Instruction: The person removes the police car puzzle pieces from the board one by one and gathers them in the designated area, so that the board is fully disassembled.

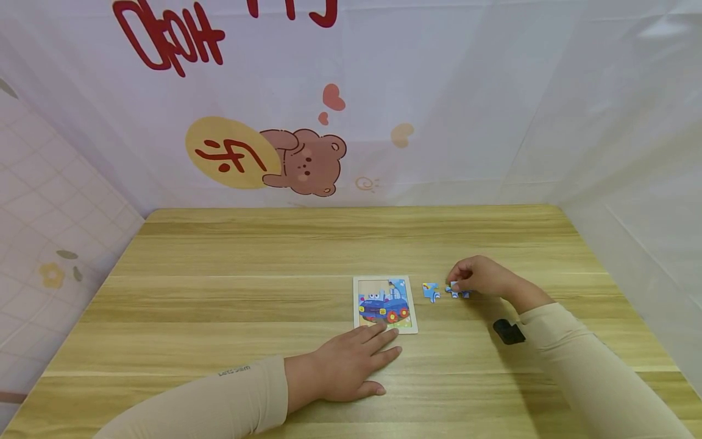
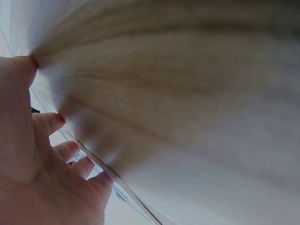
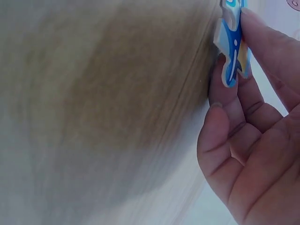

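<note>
A shallow jigsaw tray with a white border lies on the table, holding a partly assembled blue cartoon truck picture. Bare backing shows at its upper left. My left hand rests flat with spread fingers, its fingertips on the tray's near edge; the left wrist view also has this tray edge under the fingers. To the right of the tray, my right hand pinches a blue jigsaw piece between thumb and fingers. Another piece with a yellow and red mark lies between tray and right hand.
The wood-grain table extends around the tray on all sides. A small black object is beside the right sleeve. A white printed curtain with a bear stands behind the table's far edge.
</note>
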Action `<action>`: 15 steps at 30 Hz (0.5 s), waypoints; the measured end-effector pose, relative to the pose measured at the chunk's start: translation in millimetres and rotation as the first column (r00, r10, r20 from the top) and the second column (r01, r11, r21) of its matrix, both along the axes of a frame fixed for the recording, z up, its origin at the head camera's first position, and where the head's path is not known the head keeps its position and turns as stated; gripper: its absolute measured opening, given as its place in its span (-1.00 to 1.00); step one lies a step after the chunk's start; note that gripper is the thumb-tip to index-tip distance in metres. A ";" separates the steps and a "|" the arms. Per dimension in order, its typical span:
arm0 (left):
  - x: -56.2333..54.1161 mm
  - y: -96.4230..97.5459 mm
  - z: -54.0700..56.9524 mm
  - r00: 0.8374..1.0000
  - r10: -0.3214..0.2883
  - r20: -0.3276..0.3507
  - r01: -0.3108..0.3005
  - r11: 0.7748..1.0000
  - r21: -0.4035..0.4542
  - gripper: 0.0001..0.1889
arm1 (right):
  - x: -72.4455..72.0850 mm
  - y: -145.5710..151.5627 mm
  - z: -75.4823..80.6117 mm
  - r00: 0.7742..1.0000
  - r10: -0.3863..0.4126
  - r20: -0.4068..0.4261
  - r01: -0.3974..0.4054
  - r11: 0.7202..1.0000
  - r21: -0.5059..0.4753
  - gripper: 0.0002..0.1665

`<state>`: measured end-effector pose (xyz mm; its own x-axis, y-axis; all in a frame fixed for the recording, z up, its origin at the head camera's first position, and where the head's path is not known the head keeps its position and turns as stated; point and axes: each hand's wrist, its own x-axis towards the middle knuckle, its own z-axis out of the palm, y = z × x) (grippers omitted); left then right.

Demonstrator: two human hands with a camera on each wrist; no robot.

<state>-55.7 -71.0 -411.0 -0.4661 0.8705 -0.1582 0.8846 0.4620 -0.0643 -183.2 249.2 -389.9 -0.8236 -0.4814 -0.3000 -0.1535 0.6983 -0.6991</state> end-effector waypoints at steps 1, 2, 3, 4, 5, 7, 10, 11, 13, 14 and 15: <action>0.0 -0.1 0.1 1.000 0.000 0.002 0.000 1.000 0.000 -0.33 | 0.1 -0.5 0.1 1.000 0.004 -0.012 -0.004 1.000 0.009 -0.91; 0.0 -0.1 0.2 1.000 0.001 0.004 -0.001 1.000 0.001 -0.33 | 0.2 -1.1 0.0 1.000 0.008 -0.025 -0.008 1.000 0.016 -0.91; -0.1 -0.1 0.3 1.000 0.002 0.007 -0.002 1.000 0.001 -0.34 | 0.3 -1.7 0.1 0.999 0.012 -0.037 -0.011 1.000 0.024 -0.91; -0.1 -0.1 0.3 1.000 0.003 0.008 -0.003 1.000 0.002 -0.34 | 0.4 -2.3 0.1 0.999 0.015 -0.045 -0.014 0.999 0.030 -0.91; -0.1 -0.1 0.3 1.000 0.004 0.009 -0.004 1.000 0.001 -0.34 | 0.5 -2.8 0.2 0.999 0.017 -0.052 -0.015 0.999 0.037 -0.90; -0.2 -0.1 0.2 1.000 0.005 0.008 -0.005 1.000 0.000 -0.34 | 0.8 -3.8 0.0 0.998 0.013 -0.060 -0.010 0.998 0.057 -0.90; -0.1 0.0 -0.2 1.000 0.006 0.002 -0.006 1.000 -0.001 -0.34 | 1.1 -4.8 -0.7 0.998 -0.001 -0.064 0.007 0.996 0.085 -0.89; -0.1 0.0 -0.3 1.000 0.007 0.000 -0.007 1.000 -0.002 -0.34 | 1.3 -5.1 -0.9 0.998 -0.007 -0.063 0.013 0.996 0.093 -0.90; -0.1 0.0 -0.5 1.000 0.008 -0.002 -0.008 1.000 -0.002 -0.34 | 1.8 -5.8 -1.1 0.998 -0.017 -0.062 0.023 0.994 0.107 -0.91; -0.1 0.0 -0.6 1.000 0.008 -0.002 -0.008 1.000 -0.002 -0.34 | 2.0 -6.1 -1.2 0.998 -0.023 -0.061 0.030 0.993 0.111 -0.93; -0.1 0.0 -0.7 1.000 0.008 -0.002 -0.008 1.000 -0.002 -0.34 | 2.2 -6.5 -1.3 0.998 -0.029 -0.060 0.035 0.993 0.114 -0.94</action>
<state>-55.7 -71.0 -411.7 -0.4735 0.8663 -0.1594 0.8807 0.4689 -0.0673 -181.0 242.7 -391.2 -0.8556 -0.4196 -0.3031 -0.1678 0.7788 -0.6043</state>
